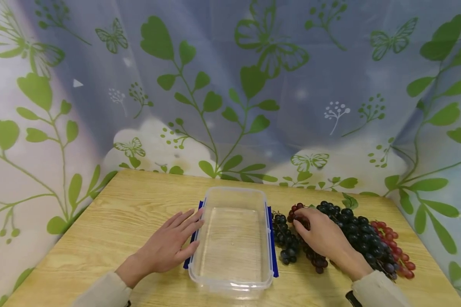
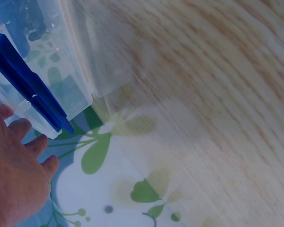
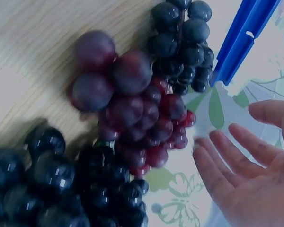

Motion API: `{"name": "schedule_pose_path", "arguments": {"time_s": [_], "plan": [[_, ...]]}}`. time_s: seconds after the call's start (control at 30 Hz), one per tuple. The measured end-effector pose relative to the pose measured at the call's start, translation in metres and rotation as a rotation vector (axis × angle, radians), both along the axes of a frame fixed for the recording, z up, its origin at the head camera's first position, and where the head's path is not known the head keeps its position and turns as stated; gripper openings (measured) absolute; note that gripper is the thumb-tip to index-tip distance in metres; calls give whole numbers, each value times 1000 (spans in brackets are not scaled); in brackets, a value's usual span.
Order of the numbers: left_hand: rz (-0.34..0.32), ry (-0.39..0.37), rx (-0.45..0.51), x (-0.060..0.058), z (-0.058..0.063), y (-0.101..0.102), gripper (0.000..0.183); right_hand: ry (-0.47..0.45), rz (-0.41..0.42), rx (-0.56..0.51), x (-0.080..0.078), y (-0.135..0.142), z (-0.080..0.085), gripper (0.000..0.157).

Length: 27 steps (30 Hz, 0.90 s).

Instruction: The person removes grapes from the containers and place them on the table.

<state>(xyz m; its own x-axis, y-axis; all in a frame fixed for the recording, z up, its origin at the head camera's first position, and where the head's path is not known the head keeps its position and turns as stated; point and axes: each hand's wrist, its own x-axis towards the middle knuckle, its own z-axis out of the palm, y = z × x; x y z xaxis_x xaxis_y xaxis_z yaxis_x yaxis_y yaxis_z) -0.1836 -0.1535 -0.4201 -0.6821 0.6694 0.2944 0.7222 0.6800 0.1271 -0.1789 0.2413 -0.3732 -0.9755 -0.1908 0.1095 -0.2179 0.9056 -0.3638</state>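
Note:
A clear plastic container (image 1: 232,243) without a lid stands on the table, with blue side clips (image 2: 31,82) hanging down. My left hand (image 1: 169,245) lies along its left side, its fairly straight fingers at the rim. To the right, my right hand (image 1: 320,228) is over the far end of a dark red grape bunch (image 3: 142,113). In the right wrist view the fingers of that hand are spread and hold nothing. A small black grape bunch (image 1: 286,238) sits between the container and the red one.
A large black grape bunch (image 1: 355,234) lies right of my right hand, with a bright red grape bunch (image 1: 397,249) beyond it. A green leaf (image 1: 349,200) sticks up behind them. The wood-grain table (image 1: 130,204) ends at a patterned curtain (image 1: 215,85).

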Motion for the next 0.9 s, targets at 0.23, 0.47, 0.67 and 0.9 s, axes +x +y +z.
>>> {"name": "schedule_pose_path", "arguments": {"time_s": [0.23,0.47,0.67,0.9], "plan": [[-6,15,27,-3,-2,-1,50,192,29,185,13,15,1,51],[8,-10,19,-4,-2,-3,51,109,4,270,22,25,-3,73],[25,-16,22,-2,0,-6,53,43,-18,276,26,30,-6,82],[79,44,81,0,4,-9,62,18,-63,277,31,28,-6,85]]}}
